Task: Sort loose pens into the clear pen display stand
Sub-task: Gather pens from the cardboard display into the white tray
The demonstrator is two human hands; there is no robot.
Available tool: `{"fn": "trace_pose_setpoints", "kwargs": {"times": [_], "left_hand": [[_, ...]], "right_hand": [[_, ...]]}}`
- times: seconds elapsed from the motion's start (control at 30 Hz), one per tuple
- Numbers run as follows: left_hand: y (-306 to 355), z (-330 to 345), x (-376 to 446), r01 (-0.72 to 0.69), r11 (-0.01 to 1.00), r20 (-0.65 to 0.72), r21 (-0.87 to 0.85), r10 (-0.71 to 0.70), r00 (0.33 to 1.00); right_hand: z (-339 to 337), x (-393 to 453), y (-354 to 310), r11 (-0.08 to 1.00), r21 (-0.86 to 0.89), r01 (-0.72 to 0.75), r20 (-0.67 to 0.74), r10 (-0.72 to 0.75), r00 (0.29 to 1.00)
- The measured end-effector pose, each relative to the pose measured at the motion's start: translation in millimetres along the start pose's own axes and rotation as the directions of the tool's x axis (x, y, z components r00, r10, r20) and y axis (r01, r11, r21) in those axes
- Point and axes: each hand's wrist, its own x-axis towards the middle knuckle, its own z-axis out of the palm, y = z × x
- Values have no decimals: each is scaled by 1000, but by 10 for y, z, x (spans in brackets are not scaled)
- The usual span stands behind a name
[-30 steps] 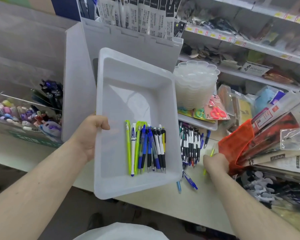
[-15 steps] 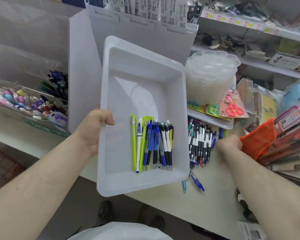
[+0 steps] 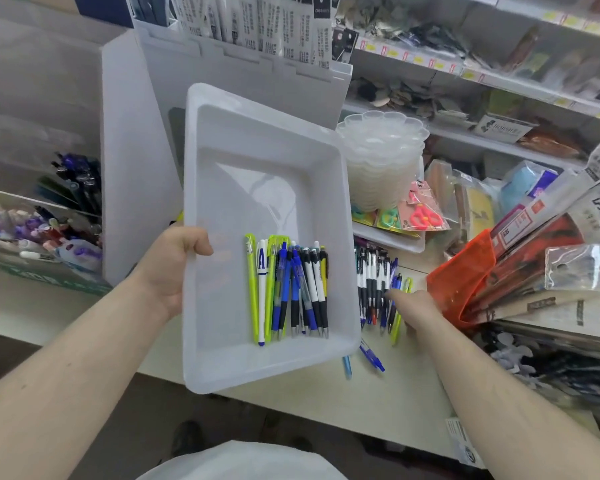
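Observation:
My left hand (image 3: 168, 268) grips the left rim of a white plastic tray (image 3: 257, 161), held tilted above the counter edge. Several pens (image 3: 288, 289), green, white, blue and black, lie side by side in the tray's lower part. My right hand (image 3: 414, 306) is low over a pile of loose pens (image 3: 373, 289) on the counter, its forefinger stretched left across them. A yellow-green pen (image 3: 397, 327) runs under that hand. A clear pen display stand (image 3: 21, 199) with coloured pens stands at the far left.
Two blue pens (image 3: 371, 356) lie near the counter's front edge. An orange pouch (image 3: 461, 282) and packaged goods crowd the right. Stacked clear palettes (image 3: 383, 161) sit behind the loose pens. A tall white box (image 3: 132, 161) stands behind the tray.
My right hand moved left from the orange pouch onto the loose pens and its forefinger stretched out. The tray in my left hand stayed nearly where it was.

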Motion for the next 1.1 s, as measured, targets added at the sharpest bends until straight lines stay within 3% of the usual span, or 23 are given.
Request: {"fn": "trace_pose_setpoints", "kwargs": {"times": [0.37, 0.5, 0.87, 1.1], "left_hand": [[21, -96, -41, -8, 1000, -38, 21, 9, 999], [2, -95, -62, -14, 1000, -45, 18, 15, 999], [-39, 27, -68, -3, 999, -45, 33, 5, 999], [-57, 119, -96, -29, 999, 7, 45, 29, 1000]], "right_hand": [[-2, 244, -208, 996, -86, -17, -9, 17, 1000], [-21, 193, -177, 951, -309, -9, 33, 20, 999], [70, 129, -235, 893, -449, -35, -14, 32, 999], [88, 90, -225, 923, -384, 3, -28, -15, 999]]}}
